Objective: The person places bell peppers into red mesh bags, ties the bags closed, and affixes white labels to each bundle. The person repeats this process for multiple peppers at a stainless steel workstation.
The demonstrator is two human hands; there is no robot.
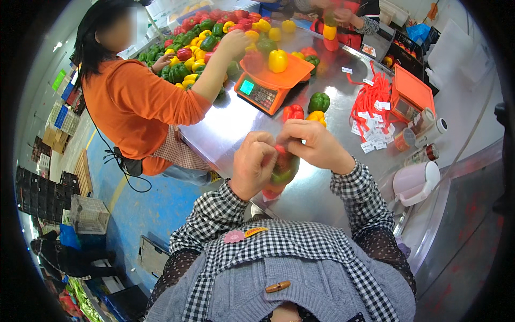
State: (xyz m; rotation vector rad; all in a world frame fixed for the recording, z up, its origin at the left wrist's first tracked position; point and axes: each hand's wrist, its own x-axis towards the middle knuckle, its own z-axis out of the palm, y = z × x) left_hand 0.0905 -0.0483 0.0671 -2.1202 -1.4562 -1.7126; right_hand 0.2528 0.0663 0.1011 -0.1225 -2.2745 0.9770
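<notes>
In front of my chest hangs a red mesh net bag [277, 190] with bell peppers in it, a dark green one [285, 169] above a reddish one. My left hand [254, 164] pinches the bag's gathered top between thumb and fingers. From the other side, my right hand [316, 141] grips the same bunched red top, close to the left fingertips. Just beyond my hands, a red bell pepper [293, 112], a yellow bell pepper [317, 117] and a green bell pepper [319, 102] lie on the steel table [318, 197].
An orange digital scale [261, 94] bears peppers. Left of it, a person in orange [141, 100] reaches over a pepper heap [197, 52]. Red net bags with labels [372, 108], a second scale [410, 92], jars [404, 139] and a lilac jug [414, 183] stand right. Another person [354, 24] works opposite.
</notes>
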